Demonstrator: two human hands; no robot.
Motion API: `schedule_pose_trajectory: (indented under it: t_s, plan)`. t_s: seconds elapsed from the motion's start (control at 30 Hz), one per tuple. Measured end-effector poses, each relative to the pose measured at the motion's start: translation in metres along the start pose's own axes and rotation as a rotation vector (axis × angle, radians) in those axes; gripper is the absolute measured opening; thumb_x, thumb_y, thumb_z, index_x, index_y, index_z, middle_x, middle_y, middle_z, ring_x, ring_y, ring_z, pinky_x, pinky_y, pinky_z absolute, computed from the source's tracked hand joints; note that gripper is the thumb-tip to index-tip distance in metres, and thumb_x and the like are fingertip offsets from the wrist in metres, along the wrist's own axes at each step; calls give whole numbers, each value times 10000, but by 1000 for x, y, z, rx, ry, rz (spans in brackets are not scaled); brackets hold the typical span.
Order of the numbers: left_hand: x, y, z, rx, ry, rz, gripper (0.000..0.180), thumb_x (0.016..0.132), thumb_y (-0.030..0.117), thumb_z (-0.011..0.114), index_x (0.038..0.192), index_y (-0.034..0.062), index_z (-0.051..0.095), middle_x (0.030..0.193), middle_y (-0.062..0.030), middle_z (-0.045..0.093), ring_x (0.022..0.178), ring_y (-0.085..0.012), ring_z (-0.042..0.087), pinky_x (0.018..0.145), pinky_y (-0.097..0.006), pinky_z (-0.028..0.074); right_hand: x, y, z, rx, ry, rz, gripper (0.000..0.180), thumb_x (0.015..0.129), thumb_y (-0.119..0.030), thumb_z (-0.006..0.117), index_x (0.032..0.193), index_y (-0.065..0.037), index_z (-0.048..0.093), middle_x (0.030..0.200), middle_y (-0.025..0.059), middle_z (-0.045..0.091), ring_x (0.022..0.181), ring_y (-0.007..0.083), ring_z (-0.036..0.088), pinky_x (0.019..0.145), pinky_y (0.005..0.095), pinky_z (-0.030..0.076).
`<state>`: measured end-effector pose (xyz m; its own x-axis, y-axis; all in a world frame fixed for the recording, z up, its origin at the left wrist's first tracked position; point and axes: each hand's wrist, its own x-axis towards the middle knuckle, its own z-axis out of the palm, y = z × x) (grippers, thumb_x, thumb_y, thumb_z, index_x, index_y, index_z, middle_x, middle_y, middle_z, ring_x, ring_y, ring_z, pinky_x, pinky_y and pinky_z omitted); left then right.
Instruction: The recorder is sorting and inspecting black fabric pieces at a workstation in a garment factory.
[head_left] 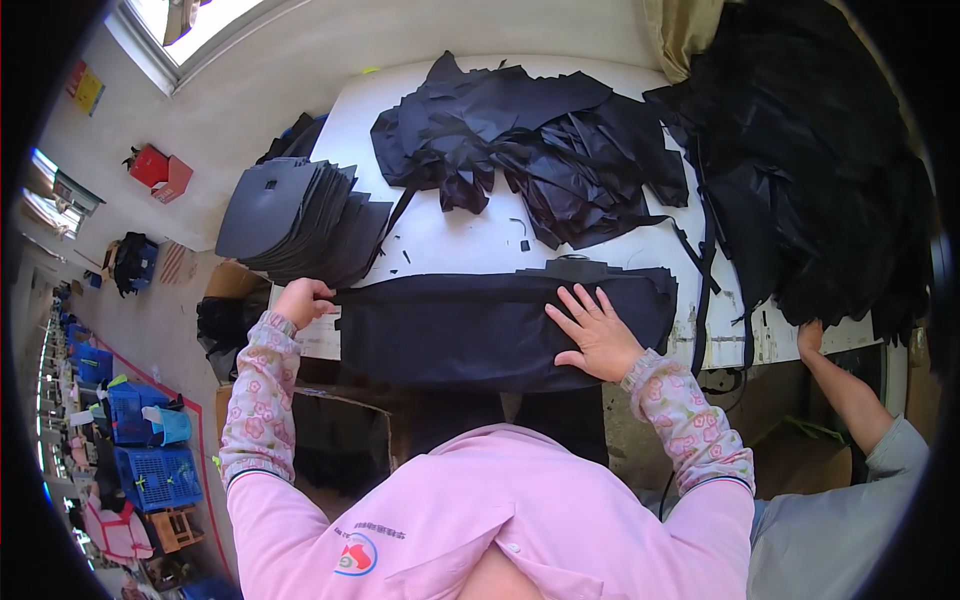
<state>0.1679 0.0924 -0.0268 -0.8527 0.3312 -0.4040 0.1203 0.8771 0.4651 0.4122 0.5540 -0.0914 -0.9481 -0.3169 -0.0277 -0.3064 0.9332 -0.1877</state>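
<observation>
Hands at the near edge of a white table (460, 245), both on one long black fabric piece (460, 330) laid flat from left to right across that edge.

Left hand (303, 300) at the fabric's left end: fingers curled in, knuckles up, closed on the end of the cloth, wrist bent inward, forearm in a pink floral sleeve (255, 400) rising from the lower left. Fingertips tucked under, so exact pinch hard to tell.

Right hand (595, 335) flat on the right half of the fabric: palm down, fingers spread and pointing to the far side, thumb out toward the left, pressing rather than gripping. Forearm in the same floral pattern, coming up from the lower right.

Farther left on the table, a fanned stack of dark grey cut panels (300, 215), partly overhanging the left edge. At the far middle, a loose heap of black fabric scraps (520, 140), a few strips trailing toward the near side. At the far right, a big mound of black cloth (810, 170) spilling over the table's right end.

Near right, another person's hand (810, 338) touching the table's edge, arm in a grey sleeve (880, 445) bent at the elbow.

Off to the left on the floor, blue plastic crates (150, 450) and a red box (160, 170).
</observation>
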Motion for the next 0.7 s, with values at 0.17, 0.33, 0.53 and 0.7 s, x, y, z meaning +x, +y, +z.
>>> schedule_pose_trajectory:
  t_s: [0.17, 0.33, 0.53, 0.7]
  plan:
    - [-41, 78, -19, -208, 214, 276, 156, 863, 161, 750, 904, 24, 688, 612, 6, 557, 541, -61, 526, 490, -237, 419, 24, -7, -46, 22, 53, -21, 746, 814, -329, 767, 1449, -126, 432, 1522, 147, 389, 1334, 373, 447, 1084, 519, 378]
    - [-62, 162, 30, -241, 364, 663, 167, 866, 106, 734, 987, 36, 642, 537, 42, 479, 465, -49, 399, 477, -221, 342, 100, -87, -103, 1339, 67, -110, 757, 894, -75, 697, 1524, -88, 278, 1436, 177, 476, 901, 173, 656, 804, 286, 544]
    - [-46, 153, 3, -237, 635, 709, 310, 812, 219, 791, 1019, 44, 640, 956, -88, 598, 777, -180, 581, 669, -293, 481, 118, -89, -71, 1461, 120, 50, 202, 952, -103, 626, 1127, -2, 630, 936, 23, 677, 836, 81, 639, 730, 224, 533]
    - [11, -1, -81, 190, 729, 154, 735, 765, 496, 780, 1300, 56, 535, 1255, -187, 621, 1184, -345, 578, 1027, -421, 430, 108, -64, -63, 1447, 131, 139, 159, 958, -127, 636, 1032, 12, 659, 867, 32, 673, 781, 76, 642, 700, 223, 539]
